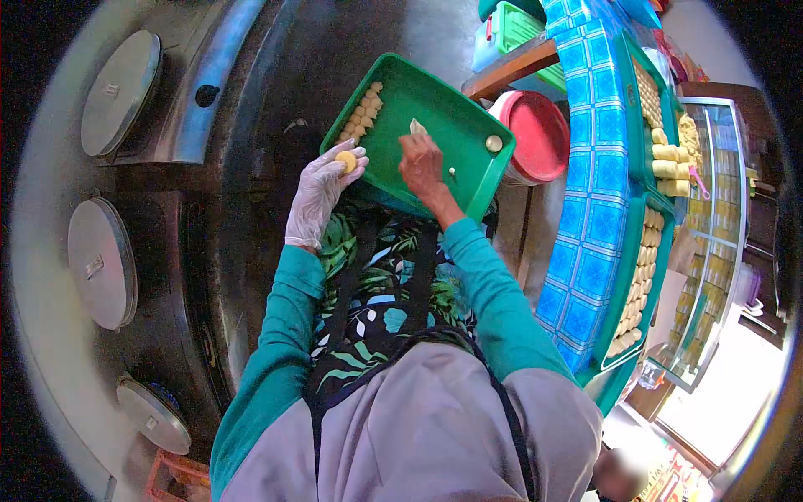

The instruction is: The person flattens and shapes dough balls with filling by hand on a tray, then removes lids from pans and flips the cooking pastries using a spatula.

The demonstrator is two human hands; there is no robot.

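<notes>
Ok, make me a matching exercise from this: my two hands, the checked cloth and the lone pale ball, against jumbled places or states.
1. Left hand
2. Right hand
3. Checked cloth
4. Lone pale ball

A. Blue, right of the green tray
B. Bare, over the tray
C. Inside the tray, near its right edge
D. Gloved, holding a yellow piece

Pairs: 1-D, 2-B, 3-A, 4-C

No readable text, labels, brands, numbers or signs
</notes>
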